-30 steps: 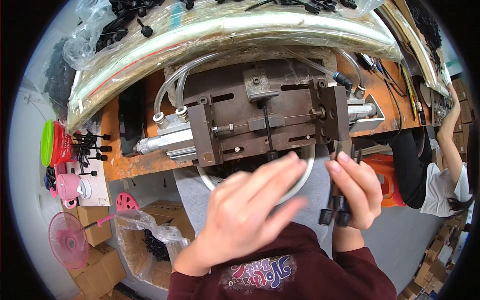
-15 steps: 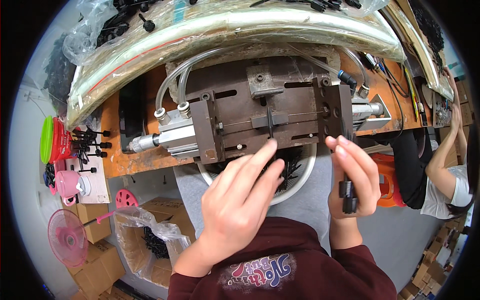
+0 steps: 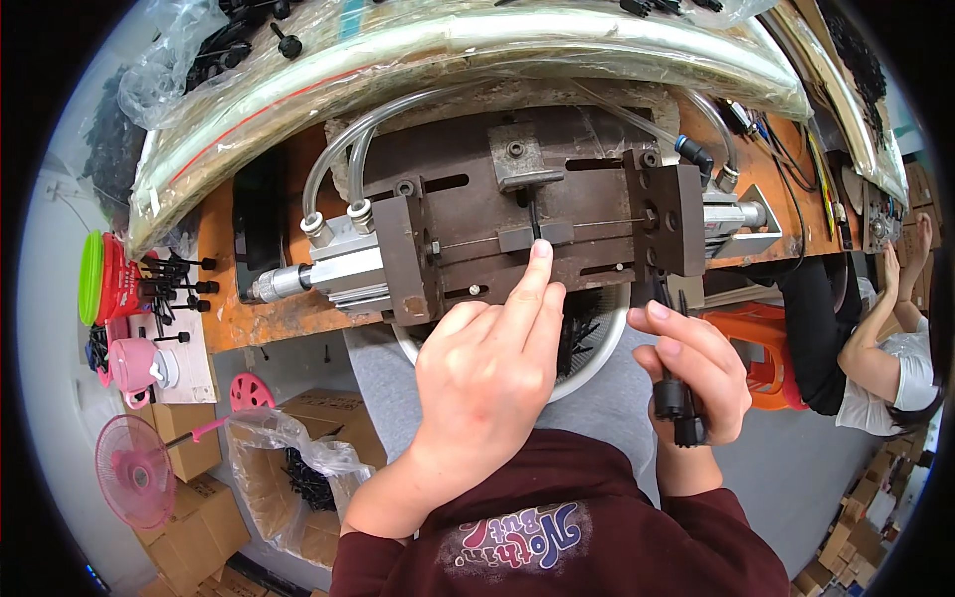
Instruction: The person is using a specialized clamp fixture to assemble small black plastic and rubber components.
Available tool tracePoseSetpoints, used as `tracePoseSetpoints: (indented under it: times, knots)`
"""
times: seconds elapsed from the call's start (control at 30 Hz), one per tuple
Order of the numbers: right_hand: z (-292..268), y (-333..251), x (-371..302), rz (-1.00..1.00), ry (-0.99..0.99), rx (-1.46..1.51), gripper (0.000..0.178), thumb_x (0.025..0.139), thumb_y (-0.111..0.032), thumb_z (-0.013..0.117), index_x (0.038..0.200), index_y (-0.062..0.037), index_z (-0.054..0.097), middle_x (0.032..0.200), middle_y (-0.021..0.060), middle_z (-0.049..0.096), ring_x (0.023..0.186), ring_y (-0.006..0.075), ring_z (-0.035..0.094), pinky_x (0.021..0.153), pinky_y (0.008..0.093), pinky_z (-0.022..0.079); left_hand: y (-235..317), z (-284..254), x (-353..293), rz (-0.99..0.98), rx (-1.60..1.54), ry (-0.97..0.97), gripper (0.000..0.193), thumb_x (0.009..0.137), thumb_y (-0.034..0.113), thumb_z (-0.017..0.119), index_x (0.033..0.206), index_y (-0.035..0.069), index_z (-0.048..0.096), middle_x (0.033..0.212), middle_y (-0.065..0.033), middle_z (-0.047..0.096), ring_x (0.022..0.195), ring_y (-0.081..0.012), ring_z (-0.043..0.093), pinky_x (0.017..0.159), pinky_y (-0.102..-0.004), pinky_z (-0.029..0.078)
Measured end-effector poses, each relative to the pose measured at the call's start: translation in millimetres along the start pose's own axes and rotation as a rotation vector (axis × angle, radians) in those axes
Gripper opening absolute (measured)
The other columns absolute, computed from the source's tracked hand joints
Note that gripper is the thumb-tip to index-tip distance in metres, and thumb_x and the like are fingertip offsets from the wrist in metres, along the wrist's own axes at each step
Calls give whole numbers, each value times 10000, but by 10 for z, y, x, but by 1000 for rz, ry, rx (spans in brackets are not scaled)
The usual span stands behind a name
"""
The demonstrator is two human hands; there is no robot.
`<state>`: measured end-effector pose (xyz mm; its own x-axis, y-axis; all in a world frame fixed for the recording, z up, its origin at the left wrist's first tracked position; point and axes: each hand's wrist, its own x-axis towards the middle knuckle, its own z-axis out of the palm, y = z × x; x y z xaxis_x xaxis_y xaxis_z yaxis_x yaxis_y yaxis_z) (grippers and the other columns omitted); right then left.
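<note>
A thin black rod [image 3: 534, 214] lies across the small grey block [image 3: 516, 239] at the middle of a brown metal fixture [image 3: 587, 204]. Its far end reaches the bolted metal stop [image 3: 517, 162]. My left hand [image 3: 487, 368] has its index finger stretched out, the tip at the rod's near end; the hand grips nothing. To the right of the fixture's near edge, my right hand [image 3: 701, 373] is closed around black plastic parts [image 3: 670, 398] with thick heads and thin stems. The heads point down toward me; the fingers hide some of the parts.
Pneumatic cylinders [image 3: 353, 274] with clear hoses flank the fixture on an orange bench [image 3: 234, 323]. Below sits a white basket [image 3: 597, 368] of black parts. A plastic-wrapped roll [image 3: 458, 45] lies behind. A pink fan [image 3: 136, 473] stands left; a co-worker [image 3: 875, 348] sits right.
My left index finger has moved away from me, and the rod has slid the same way to the stop. My right hand has shifted slightly; more black heads show in it.
</note>
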<state>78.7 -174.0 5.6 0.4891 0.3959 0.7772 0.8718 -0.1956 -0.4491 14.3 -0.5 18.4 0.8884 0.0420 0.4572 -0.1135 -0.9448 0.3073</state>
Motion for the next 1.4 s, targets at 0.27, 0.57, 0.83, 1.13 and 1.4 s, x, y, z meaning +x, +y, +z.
tracePoseSetpoints:
  times: [0.27,0.57,0.83,1.13,1.4]
  knots:
    - [20,-1,-18,-69,80,-204,323,636,-68,860,930,-79,725,847,32,614,606,146,556,471,264,411,-23,-50,-5,-43,-120,-27,306,698,98,794,985,38,709,1136,-85,692,673,-152,654,630,-265,492]
    - [56,-41,7,-186,-49,-201,355,662,-64,748,1011,-8,717,967,84,673,676,177,560,542,288,486,118,-272,-111,-44,-764,6,323,658,49,855,943,2,710,925,-130,714,775,-213,697,680,-286,561]
    - [114,-8,45,-188,-61,-136,296,719,-91,710,1001,-3,724,996,116,689,698,197,598,580,294,514,128,-231,-148,-71,-695,83,367,640,2,842,976,7,693,938,-122,699,796,-227,677,679,-291,549]
    - [142,98,-21,-25,75,-43,322,717,-11,809,1015,12,688,1051,157,671,807,244,689,652,296,557,-20,30,-116,27,-120,49,287,686,35,775,959,2,692,1156,-125,671,754,-209,660,682,-302,512]
    - [59,66,-77,54,27,211,437,854,8,685,1218,-10,445,1169,290,600,957,365,690,776,403,577,-16,-23,15,18,-20,-36,255,717,73,762,954,9,692,1193,-107,667,628,-173,622,604,-278,477]
